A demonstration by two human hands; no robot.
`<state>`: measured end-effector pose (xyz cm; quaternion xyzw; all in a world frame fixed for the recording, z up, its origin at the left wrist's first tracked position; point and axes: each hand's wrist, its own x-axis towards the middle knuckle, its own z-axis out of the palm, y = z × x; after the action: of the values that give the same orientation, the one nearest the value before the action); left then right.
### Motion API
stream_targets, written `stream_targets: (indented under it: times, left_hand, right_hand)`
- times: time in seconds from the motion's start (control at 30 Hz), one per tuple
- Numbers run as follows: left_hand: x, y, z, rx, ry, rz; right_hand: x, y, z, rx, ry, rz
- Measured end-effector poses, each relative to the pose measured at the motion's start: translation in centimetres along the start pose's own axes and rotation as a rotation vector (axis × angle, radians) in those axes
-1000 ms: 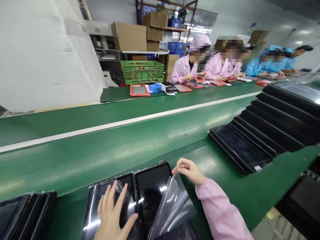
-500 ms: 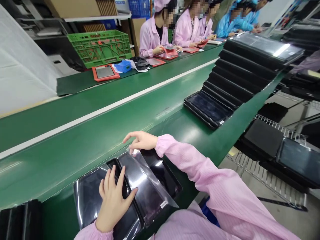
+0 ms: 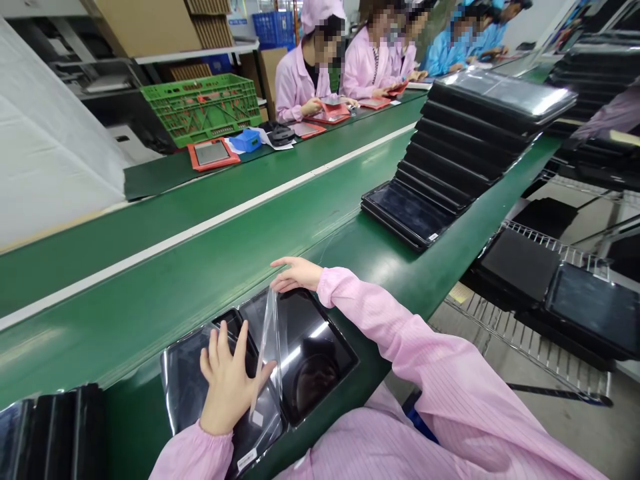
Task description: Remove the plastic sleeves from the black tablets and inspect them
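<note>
My left hand [image 3: 226, 377] lies with fingers spread over the left-hand dark, film-covered panel [image 3: 186, 370] of a tablet set on the green bench. My right hand [image 3: 296, 275] pinches the top end of a clear plastic film [image 3: 273, 343] at the far edge. The film stands up in a narrow fold, running down toward my left thumb, with a small white label near its lower end. To the right of the film, a glossy black tablet screen [image 3: 315, 360] is exposed. A second white label [image 3: 247, 459] shows at the near edge.
A tall leaning stack of black tablets [image 3: 470, 143] stands at the right on the green bench [image 3: 210, 267]. More dark tablets [image 3: 50, 433] stand at the lower left. A wire rack [image 3: 540, 347] holds others. Co-workers [image 3: 305, 80] sit across, near a green crate [image 3: 205, 107].
The film has been drawn leftward off the right-hand screen and has narrowed into a fold. My right hand has shifted slightly right; my left stays spread in place. The view has tilted a little.
</note>
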<state>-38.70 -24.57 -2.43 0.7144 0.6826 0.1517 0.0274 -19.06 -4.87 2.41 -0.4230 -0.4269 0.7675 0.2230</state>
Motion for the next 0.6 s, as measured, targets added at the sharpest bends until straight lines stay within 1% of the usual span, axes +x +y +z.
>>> stream_targets:
  times: [0.17,0.33,0.43,0.6]
  left_hand:
    - [-0.1,0.1,-0.1,0.018,0.017,0.004]
    - [0.1,-0.2,-0.2,0.009,-0.035,-0.032]
    - [0.1,-0.2,-0.1,0.005,-0.039,-0.061]
    - [0.2,-0.3,0.0,0.01,0.022,-0.121]
  right_hand:
    - [-1.2,1.5,-1.4,0.095,0.056,0.021]
    - [-1.7,2.4,-1.9,0.144,0.079,-0.007]
    - [-1.7,2.7,-1.9,0.122,0.092,-0.035]
    - [-2.6,2.6,-0.8,-0.006,0.107,-0.091]
